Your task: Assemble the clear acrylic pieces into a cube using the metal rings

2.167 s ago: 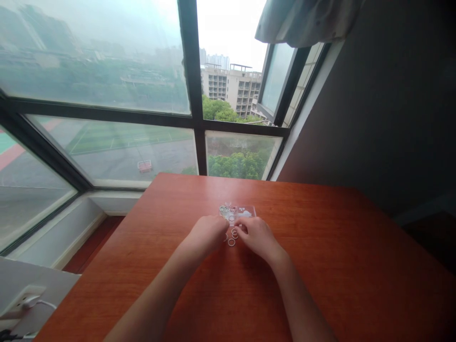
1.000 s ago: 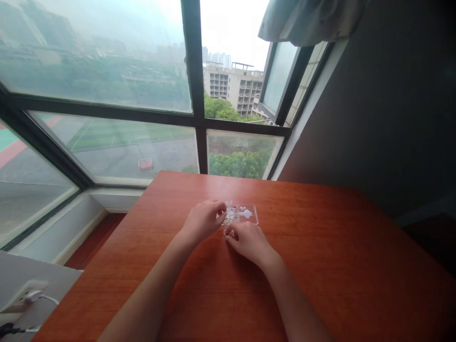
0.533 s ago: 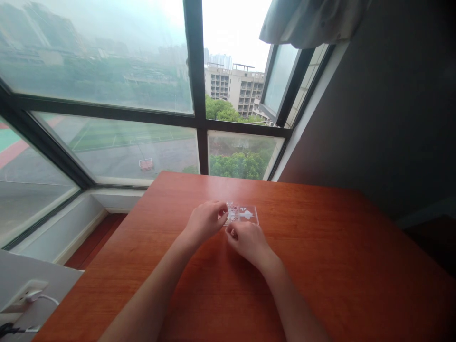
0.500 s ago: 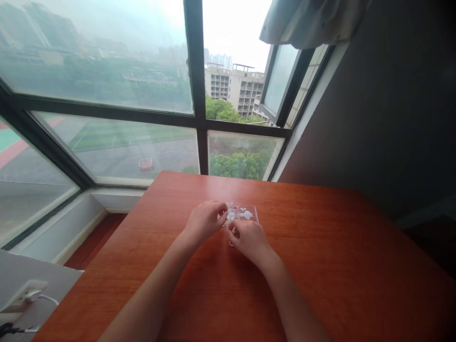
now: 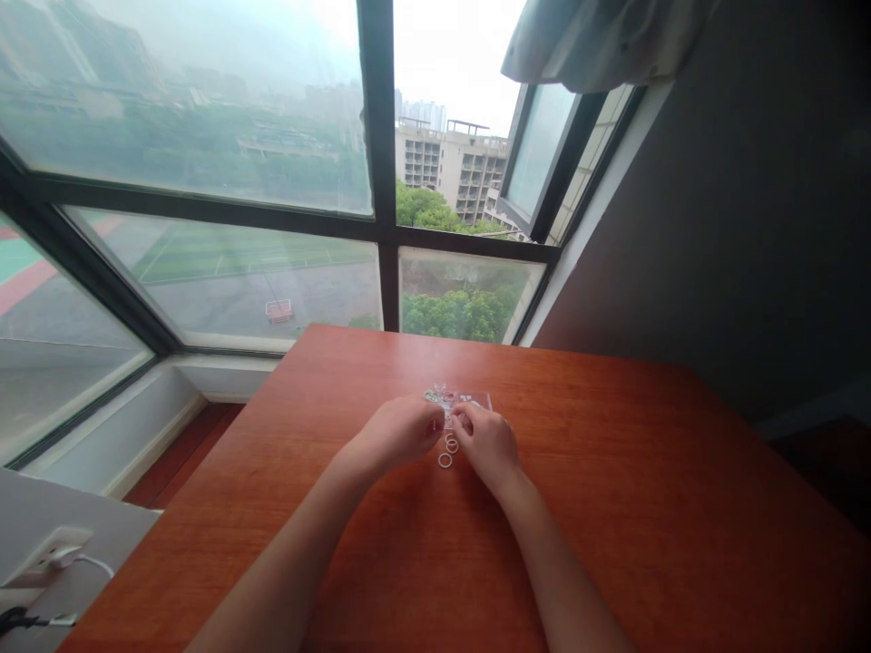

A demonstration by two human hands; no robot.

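Observation:
A small clear plastic box (image 5: 484, 400) with white print lies on the table, partly covered by my hands. Inside its left part are several small coloured rings (image 5: 433, 396). My left hand (image 5: 405, 428) is at the box's left front, fingers curled closed. My right hand (image 5: 488, 444) is close beside it, thumb and fingertips pinched together over the front of the box. Whatever sits between the fingertips is too small to make out. Just in front of the box, between the hands, lie loose white rings (image 5: 445, 461), some overlapping.
The reddish-brown wooden table (image 5: 612, 508) spreads out around the hands. Past its far edge stand dark-framed windows (image 5: 387, 234), one pane open. A wall socket (image 5: 51, 558) with plugged cables is at the lower left. A dark wall is on the right.
My left hand has shifted slightly down and toward me. My right hand has moved a little forward, up to the box, uncovering the white rings on the table.

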